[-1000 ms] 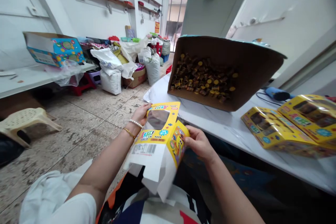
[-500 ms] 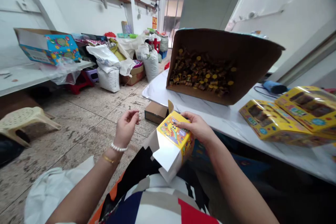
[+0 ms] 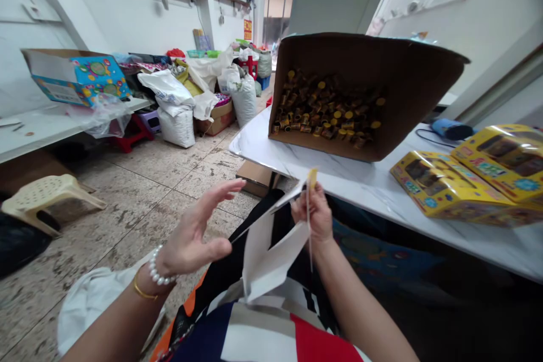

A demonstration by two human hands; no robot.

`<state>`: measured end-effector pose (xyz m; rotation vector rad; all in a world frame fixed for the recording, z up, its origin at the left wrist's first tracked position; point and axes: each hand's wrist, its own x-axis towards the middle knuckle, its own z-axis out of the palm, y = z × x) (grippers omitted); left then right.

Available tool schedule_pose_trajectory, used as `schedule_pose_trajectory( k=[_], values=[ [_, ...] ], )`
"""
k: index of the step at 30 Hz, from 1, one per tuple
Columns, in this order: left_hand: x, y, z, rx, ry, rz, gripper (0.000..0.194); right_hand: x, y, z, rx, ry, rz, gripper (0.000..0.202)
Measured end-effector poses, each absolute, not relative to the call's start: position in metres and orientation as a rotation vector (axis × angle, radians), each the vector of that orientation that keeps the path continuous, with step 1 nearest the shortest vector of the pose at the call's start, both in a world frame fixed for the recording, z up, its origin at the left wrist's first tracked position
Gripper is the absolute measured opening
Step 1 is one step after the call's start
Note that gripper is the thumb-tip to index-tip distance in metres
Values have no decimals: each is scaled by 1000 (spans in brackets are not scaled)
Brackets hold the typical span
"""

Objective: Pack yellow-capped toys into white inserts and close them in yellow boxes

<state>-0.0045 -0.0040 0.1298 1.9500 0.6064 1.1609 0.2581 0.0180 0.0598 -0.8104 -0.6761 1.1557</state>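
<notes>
Over my lap, my right hand (image 3: 316, 216) grips a yellow printed cardboard box (image 3: 271, 263) by its edge. The white inner side and loose flaps of this box face me, partly blurred. To its left my left hand (image 3: 199, 229) is held with fingers stretched and thumb apart, touching nothing that I can see. Ahead on the table, a large brown carton (image 3: 339, 150) lies tipped toward me. Many small brown pieces with yellow round ends (image 3: 326, 113) fill its lower part.
Yellow window boxes (image 3: 449, 186) are stacked on the right of the marble-patterned table (image 3: 356, 178), near a blue cylinder (image 3: 452, 129). A small brown carton (image 3: 254, 176) sits below the table edge. At left are a cream plastic stool (image 3: 46, 195) and a blue printed carton (image 3: 80, 76).
The box in my right hand has turned from its yellow printed face to its white inside. My left hand has spread its fingers and come nearer to me.
</notes>
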Motion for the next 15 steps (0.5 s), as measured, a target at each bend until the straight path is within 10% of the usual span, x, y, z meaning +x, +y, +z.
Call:
schedule_pose_trajectory(
  k=[15],
  values=[
    [34,102,100,1841,1055,609,63,267,33,-2,-868,-87,1484,23]
  ],
)
